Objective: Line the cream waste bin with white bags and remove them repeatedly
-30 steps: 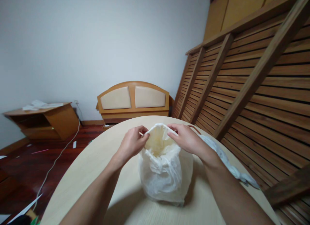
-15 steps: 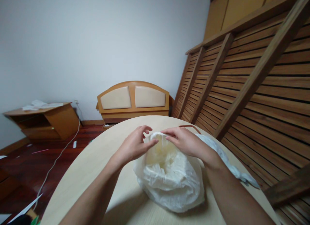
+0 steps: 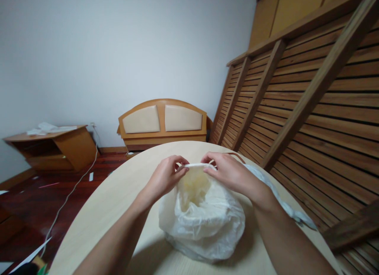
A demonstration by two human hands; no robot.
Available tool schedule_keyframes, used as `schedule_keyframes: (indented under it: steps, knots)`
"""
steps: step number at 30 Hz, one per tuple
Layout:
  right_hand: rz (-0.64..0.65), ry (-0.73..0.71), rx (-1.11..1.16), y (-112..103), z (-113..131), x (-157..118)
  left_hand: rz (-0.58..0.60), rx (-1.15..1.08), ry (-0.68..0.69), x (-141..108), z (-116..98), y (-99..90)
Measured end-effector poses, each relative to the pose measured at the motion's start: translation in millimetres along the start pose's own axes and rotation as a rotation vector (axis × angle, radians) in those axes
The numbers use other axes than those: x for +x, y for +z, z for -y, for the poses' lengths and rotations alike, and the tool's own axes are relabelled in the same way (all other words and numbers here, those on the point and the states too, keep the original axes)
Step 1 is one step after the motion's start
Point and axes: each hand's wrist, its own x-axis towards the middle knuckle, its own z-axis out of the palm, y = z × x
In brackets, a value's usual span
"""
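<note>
My left hand (image 3: 164,175) and right hand (image 3: 229,173) each pinch the far rim (image 3: 196,165) of a white bag (image 3: 207,235) between thumb and fingers, edge stretched straight between them. Bag sits on the table (image 3: 118,204) right in front of me, between my forearms. Progress, as I judge it: mouth is open, far edge gripped; near edge slumps low and loose, not yet pulled up or straightened. Inside looks yellowish, can't tell if anything's in there. Beyond my right forearm: crumpled whitish bundle (image 3: 282,206), brown strap (image 3: 235,154). Farther out: headboard (image 3: 162,127) against the wall, slatted wooden frame (image 3: 296,121) right.
</note>
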Motion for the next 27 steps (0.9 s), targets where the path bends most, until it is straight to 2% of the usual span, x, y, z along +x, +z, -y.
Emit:
schedule_keyframes:
  steps: [3,9,15,21,27]
  knots:
    - [0.006,0.069,-0.061,-5.0,1.2,-1.3,-0.009,0.012,-0.029,0.2,3.6,1.1]
    - [0.009,0.079,-0.048,-6.6,3.6,-2.5,-0.014,0.130,-0.099,-3.2,-2.3,-1.8]
    - [-0.031,0.015,-0.072,-5.8,12.2,-2.6,0.026,0.073,0.174,-5.8,-15.4,-3.2]
    - [-0.018,0.036,-0.042,-3.9,11.2,-2.7,-0.019,0.109,0.036,-4.4,-14.6,-3.0]
    - [0.016,0.079,-0.017,-4.1,12.2,-2.7,0.019,0.201,-0.057,-8.2,-19.5,-10.1]
